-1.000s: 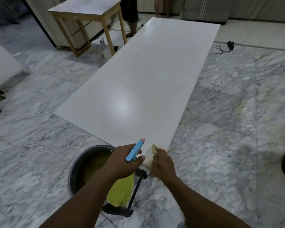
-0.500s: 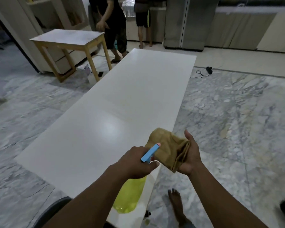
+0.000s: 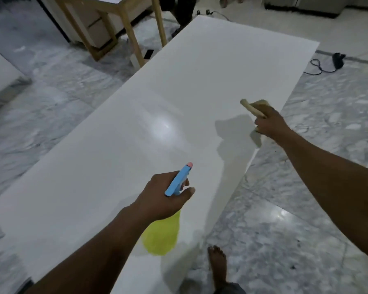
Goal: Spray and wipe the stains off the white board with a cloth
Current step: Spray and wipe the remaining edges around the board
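The left grip is clenched round the neck of a yellow-green plastic spray bottle with a blue trigger head, held over the near end of the long glossy white board. The right grip grasps a bunched tan cloth by the board's right edge. The bottle looks light and is best held at the neck. The cloth is soft, and the board is stiff and likely slick when wet. Glare hides any stains, the fist covers most of the cloth, and the board's support is unseen.

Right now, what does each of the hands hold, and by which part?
The left hand grips the spray bottle at its blue trigger head; the right hand grips the cloth by its near end.
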A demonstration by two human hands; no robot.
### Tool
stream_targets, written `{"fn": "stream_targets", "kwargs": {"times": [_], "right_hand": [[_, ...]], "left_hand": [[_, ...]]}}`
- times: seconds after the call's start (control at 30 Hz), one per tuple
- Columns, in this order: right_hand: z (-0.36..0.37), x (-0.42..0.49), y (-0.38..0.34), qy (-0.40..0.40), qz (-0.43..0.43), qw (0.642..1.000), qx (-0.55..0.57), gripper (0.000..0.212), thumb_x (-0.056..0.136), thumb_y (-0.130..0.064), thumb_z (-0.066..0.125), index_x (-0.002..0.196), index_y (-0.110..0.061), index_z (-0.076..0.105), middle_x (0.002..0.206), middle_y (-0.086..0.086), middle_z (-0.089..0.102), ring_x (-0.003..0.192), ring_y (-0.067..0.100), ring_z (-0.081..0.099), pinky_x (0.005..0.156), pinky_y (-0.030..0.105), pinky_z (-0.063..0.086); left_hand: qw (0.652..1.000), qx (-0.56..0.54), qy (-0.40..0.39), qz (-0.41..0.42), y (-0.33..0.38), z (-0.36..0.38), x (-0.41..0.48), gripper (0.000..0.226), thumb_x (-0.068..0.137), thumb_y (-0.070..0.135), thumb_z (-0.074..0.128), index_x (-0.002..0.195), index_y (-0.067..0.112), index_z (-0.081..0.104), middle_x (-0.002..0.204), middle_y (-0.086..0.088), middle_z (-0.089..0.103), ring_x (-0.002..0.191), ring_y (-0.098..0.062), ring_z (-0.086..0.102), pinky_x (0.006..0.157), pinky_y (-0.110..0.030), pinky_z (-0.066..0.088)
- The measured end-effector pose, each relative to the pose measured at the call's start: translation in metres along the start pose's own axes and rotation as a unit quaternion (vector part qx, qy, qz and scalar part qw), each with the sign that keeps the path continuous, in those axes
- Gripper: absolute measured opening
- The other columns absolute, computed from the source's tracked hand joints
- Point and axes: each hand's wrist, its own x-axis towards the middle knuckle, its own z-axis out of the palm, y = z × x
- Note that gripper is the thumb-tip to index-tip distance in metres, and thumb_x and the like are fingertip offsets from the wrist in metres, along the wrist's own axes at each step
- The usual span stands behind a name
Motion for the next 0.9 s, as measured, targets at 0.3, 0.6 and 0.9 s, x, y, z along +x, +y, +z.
{"fn": "stream_targets", "kwargs": {"times": [0.3,0.6,0.9], "right_hand": [[0.067,0.021,0.094,-0.065,-0.042,0.935,-0.347,0.075,0.082,-0.043,0.02,0.152,-0.02,0.034,0.165,0.008,0.019,0.152,0.031,0.007,0.119,0.053,0.008],[0.127,-0.087,0.1,-0.071,-0.123,0.929,-0.343,0.081,0.078,-0.047,0.013,0.152,-0.022,0.035,0.165,0.006,0.019,0.153,0.031,0.005,0.12,0.052,0.003],[0.242,-0.274,0.094,-0.082,-0.152,0.922,-0.346,0.084,0.076,-0.049,0.007,0.155,-0.028,0.027,0.166,-0.001,0.011,0.154,0.025,-0.002,0.121,0.046,-0.004]], "left_hand": [[0.998,0.025,-0.007,-0.053,-0.035,0.006,-0.016,0.014,0.089,0.046,0.067,0.084,0.038,0.057,0.081,0.011,0.068,0.074,-0.011,0.065,0.07,-0.032,0.055],[0.998,-0.001,0.008,-0.06,-0.051,0.013,-0.084,0.017,0.088,0.043,0.07,0.084,0.038,0.055,0.087,0.013,0.068,0.073,-0.013,0.064,0.067,-0.019,0.047],[0.998,0.031,0.034,-0.036,-0.127,0.025,-0.242,0.015,0.087,0.046,0.07,0.09,0.035,0.06,0.084,0.01,0.069,0.074,-0.01,0.066,0.066,-0.022,0.049]]}}
